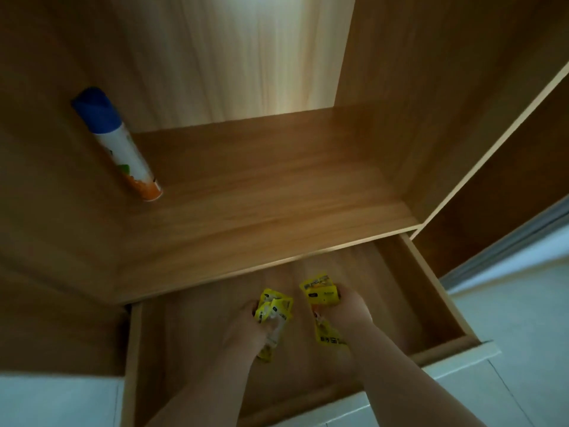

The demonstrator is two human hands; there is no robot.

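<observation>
Both my hands are down inside an open wooden drawer [431, 291] at the foot of a cupboard. My left hand [246, 328] grips a bunch of small yellow sachets [275, 306]; some of them stick out above my fingers and some below. My right hand [351, 306] grips another yellow sachet [320, 291], and a further yellow sachet [328, 335] shows under that wrist, over the drawer bottom. Whether that lower sachet is held or lying loose I cannot tell.
Above the drawer lies a bare wooden shelf [277, 192]. A tall spray can [120, 146] with a blue cap and an orange-and-white label stands at the shelf's left. A cupboard side panel [480, 155] rises at the right. Pale floor tiles [508, 318] surround the drawer.
</observation>
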